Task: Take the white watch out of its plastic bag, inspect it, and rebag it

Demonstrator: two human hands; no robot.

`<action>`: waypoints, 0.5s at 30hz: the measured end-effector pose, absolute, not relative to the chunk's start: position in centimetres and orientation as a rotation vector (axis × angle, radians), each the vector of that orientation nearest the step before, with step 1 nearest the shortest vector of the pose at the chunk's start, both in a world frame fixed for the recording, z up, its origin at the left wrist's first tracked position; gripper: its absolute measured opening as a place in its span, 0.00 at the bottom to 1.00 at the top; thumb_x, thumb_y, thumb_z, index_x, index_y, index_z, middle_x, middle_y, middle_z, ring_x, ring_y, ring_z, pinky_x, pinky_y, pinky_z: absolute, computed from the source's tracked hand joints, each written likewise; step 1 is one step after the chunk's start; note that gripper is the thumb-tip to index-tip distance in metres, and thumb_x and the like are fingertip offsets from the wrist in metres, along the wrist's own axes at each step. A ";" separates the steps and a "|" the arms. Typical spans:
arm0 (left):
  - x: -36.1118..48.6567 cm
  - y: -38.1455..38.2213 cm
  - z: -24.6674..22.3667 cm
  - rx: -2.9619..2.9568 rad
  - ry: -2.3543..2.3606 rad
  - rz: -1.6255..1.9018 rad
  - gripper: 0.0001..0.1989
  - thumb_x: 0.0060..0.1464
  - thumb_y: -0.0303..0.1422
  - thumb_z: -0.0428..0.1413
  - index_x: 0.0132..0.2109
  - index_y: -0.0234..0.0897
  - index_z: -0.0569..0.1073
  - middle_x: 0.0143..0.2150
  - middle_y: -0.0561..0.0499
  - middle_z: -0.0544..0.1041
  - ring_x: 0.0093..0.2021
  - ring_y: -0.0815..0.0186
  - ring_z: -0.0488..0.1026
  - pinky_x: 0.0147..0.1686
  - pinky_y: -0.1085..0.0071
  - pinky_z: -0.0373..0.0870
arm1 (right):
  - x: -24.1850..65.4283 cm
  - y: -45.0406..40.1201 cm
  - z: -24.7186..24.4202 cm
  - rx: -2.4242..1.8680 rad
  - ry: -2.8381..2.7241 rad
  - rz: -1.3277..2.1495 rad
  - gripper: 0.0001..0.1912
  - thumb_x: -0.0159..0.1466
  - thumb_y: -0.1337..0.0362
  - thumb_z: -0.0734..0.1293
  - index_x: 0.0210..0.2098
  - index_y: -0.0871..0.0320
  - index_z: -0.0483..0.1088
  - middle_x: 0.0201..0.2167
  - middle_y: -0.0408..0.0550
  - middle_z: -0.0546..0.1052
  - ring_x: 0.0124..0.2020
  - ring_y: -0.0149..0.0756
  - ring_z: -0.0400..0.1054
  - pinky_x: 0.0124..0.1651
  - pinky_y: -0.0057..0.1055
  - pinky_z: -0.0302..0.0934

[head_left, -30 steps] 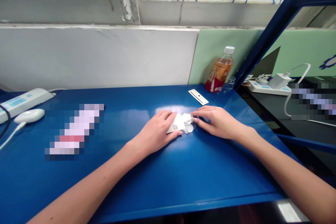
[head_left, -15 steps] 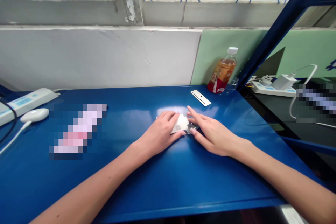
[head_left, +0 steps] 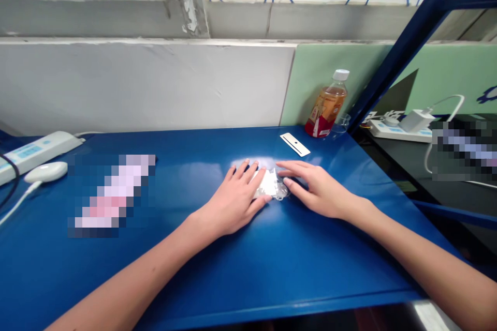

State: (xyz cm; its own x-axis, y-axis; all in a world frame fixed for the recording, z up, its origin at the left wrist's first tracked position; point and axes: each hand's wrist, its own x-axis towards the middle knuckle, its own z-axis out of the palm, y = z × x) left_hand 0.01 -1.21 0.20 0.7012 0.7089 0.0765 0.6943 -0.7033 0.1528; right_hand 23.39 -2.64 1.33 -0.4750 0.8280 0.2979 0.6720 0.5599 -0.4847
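Observation:
A small white card or packet (head_left: 268, 184) with clear plastic at its right end lies on the blue table (head_left: 240, 279). My left hand (head_left: 236, 199) rests over its left part, palm down with fingers spread, and hides that side. At the packet's right end is my right hand (head_left: 316, 189), thumb and fingers apart, the fingertips close to the clear plastic (head_left: 281, 191). Whether those fingertips touch it I cannot tell. Behind the hands lies a flat white strip (head_left: 295, 145) with a dark slot along it.
A drink bottle (head_left: 326, 106) stands at the back right beside a small clear object (head_left: 341, 123). At left are a power strip (head_left: 42, 151), a white mouse-shaped device (head_left: 46, 171) with a cable, and a blurred-out flat object (head_left: 116, 191). A blue metal post (head_left: 407, 41) rises at right.
My left fingers have spread out flatter over the packet. My right hand has shifted slightly up, and the dark patch by its fingers no longer shows; clear plastic is seen there. The view has shifted slightly.

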 end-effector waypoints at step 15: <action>0.2 -1.1 0.2 2.809 1.211 0.071 0.34 0.69 0.47 0.39 0.70 0.22 0.51 0.71 0.33 0.52 0.72 0.47 0.46 0.66 0.48 0.48 | 23.3 -2.6 1.6 -1.141 -2.320 0.470 0.19 0.69 0.62 0.62 0.57 0.59 0.69 0.57 0.56 0.75 0.58 0.46 0.69 0.60 0.46 0.64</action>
